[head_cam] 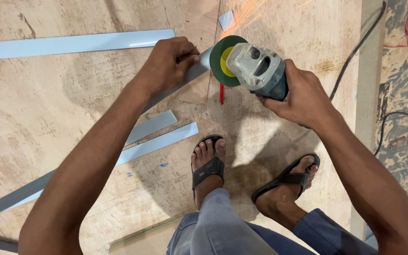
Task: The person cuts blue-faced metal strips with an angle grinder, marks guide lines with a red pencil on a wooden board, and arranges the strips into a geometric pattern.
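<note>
At twelve o'clock in the head view, the left hand [168, 63] pinches a grey metal strip [197, 71] while the right hand [303, 97] grips the angle grinder [256, 68]; sparks [246, 12] suggest mid-cut, needing steady pressure.

The floor [62, 108] is covered with worn, pale brown plywood sheets with darker stains and visible seams. Along the right side runs a grey board edge [368, 94], and beyond it lies rough, dark concrete [402, 94] with patchy marks. Light is bright and casts soft shadows on the plywood.
</note>
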